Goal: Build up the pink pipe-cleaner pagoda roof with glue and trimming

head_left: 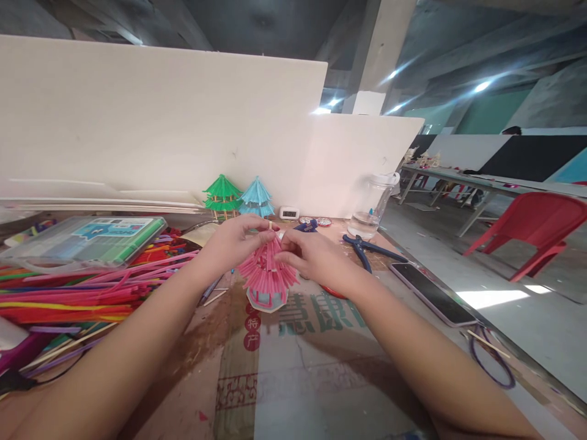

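A small pink tiered pavilion model (pixel 268 280), made of fuzzy stems like pipe cleaners, stands upright on a pale many-sided base (pixel 270 300) in front of me. My left hand (pixel 236 241) is closed at its top, with thumb and fingertips around the tip near a short pale stick end. On the other side, my right hand (pixel 314 252) has its fingers curled and pinched against the upper roof's right slope. Whatever lies between those fingertips is too small to make out. Behind my hands stand a green pavilion model (pixel 222 194) and a light blue one (pixel 257 195).
Bundles of coloured pipe cleaners (pixel 92 287) and a clear plastic case (pixel 87 241) lie at left. To the right are pliers (pixel 362 244), a water jug (pixel 369 208), a phone (pixel 433 293) and a purple loop (pixel 493 360). A small digital clock (pixel 289 212) stands behind.
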The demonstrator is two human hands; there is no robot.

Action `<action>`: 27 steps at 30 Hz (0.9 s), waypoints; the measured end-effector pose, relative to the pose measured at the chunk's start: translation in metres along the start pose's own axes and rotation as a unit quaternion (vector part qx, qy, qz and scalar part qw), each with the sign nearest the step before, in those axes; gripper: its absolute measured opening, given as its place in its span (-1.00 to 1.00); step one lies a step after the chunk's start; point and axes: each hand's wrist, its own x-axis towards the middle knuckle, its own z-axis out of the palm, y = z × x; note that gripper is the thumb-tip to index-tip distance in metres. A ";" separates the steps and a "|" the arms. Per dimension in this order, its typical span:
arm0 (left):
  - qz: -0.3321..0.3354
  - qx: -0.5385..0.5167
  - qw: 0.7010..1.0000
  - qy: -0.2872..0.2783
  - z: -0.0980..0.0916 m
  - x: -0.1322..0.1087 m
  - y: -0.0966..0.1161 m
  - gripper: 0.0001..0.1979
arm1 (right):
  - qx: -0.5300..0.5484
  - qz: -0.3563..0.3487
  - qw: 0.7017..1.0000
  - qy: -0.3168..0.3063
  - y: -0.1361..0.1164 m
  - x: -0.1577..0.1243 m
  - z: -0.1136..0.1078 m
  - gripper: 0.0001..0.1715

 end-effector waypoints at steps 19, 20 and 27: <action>-0.047 -0.002 0.998 0.036 0.000 -0.001 -0.001 -0.69 | 0.070 -0.013 0.997 0.027 0.010 0.002 -0.005 -0.75; -0.045 -0.003 0.998 0.040 0.001 -0.001 -0.002 -0.69 | 0.073 -0.012 0.997 0.035 0.011 0.003 -0.008 -0.73; -0.046 -0.021 0.997 0.056 0.000 -0.001 -0.008 -0.67 | 0.071 0.031 0.997 0.020 0.030 0.002 -0.026 -0.80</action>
